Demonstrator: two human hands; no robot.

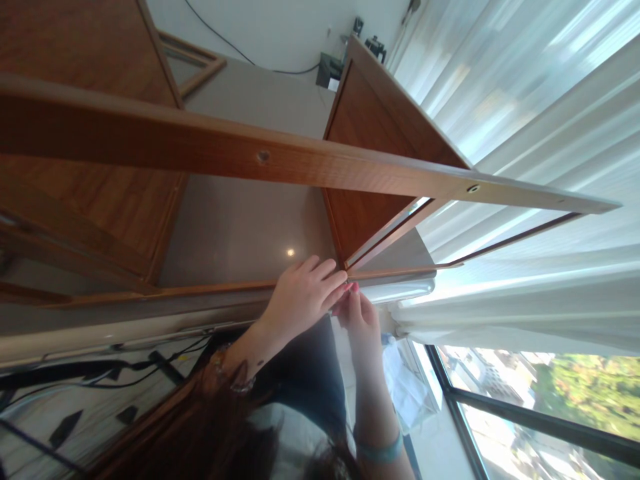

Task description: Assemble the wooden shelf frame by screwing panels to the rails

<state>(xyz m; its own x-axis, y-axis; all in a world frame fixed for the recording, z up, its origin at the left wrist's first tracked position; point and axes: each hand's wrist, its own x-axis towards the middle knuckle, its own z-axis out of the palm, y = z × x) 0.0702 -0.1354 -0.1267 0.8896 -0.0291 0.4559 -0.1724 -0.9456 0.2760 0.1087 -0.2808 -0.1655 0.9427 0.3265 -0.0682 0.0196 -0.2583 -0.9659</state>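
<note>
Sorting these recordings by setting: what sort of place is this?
Probably a room in a home: white curtains, a window, and a wooden frame on a grey tabletop.

Left hand lies palm-down — right hand curls close

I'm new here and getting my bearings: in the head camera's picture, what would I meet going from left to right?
Big panel, small frame, left hand, right hand, window.
</note>
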